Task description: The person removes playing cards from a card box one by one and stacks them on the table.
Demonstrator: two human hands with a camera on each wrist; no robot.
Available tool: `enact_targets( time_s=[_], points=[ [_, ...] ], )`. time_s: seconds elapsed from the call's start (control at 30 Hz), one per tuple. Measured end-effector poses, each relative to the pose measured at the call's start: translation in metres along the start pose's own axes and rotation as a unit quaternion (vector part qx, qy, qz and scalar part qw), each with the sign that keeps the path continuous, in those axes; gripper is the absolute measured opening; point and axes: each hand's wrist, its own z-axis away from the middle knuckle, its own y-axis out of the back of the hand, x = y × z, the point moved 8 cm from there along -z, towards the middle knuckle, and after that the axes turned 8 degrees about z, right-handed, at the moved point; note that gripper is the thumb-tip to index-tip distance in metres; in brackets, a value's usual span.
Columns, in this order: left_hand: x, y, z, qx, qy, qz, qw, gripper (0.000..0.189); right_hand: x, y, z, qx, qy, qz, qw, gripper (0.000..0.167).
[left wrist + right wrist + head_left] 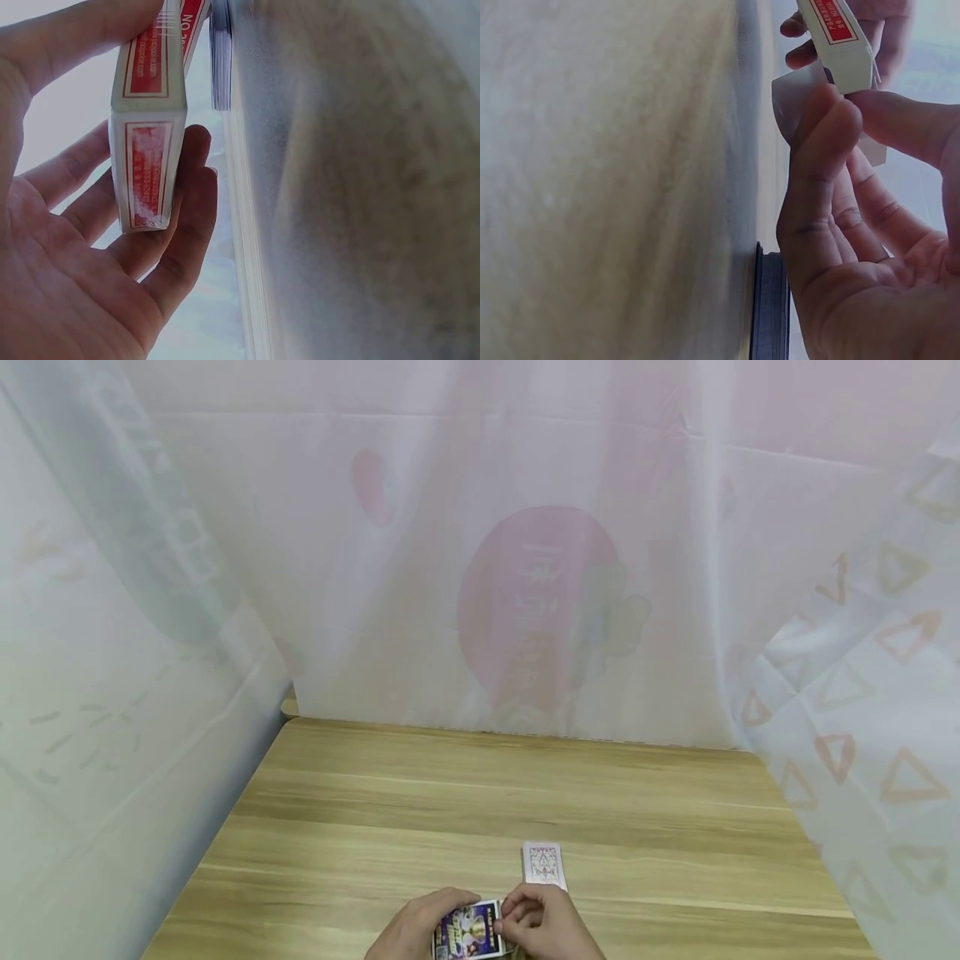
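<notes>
My left hand [416,925] grips a playing-card box [453,933] by its sides, with its purple and gold picture face upward. Red and white panels cover the box's edges in the left wrist view. At the box's right end is my right hand [553,927], with thumb and index finger pinched together at the opening. A pale flap [793,94] sticks out there in the right wrist view. The pinching fingertips partly hide what lies between them. Just beyond the right hand, a stack of playing cards [543,863] lies back up on the table.
The wood-grain table [420,802] extends ahead and to both sides of the hands. Printed pale curtains [375,610] hang along its far, left and right edges. Low in the right wrist view, a dark flat-edged thing [770,307] stands at the table surface.
</notes>
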Motion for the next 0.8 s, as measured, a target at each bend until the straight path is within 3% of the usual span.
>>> enact_targets(
  time_s=[0.33,0.47,0.8],
  points=[
    [-0.001,0.001,0.002,0.006,0.029,0.0,0.9996,0.07,0.0,0.006,0.001,0.008,0.001,0.008,0.9999,0.018],
    [0.0,0.003,0.002,0.015,0.032,-0.025,0.9991,0.073,0.001,0.01,0.004,0.015,-0.001,0.013,0.9998,0.017],
    [-0.002,0.005,0.001,0.012,0.058,-0.052,0.9969,0.067,0.004,0.026,0.01,0.016,-0.04,-0.042,0.9982,0.017]
  ],
)
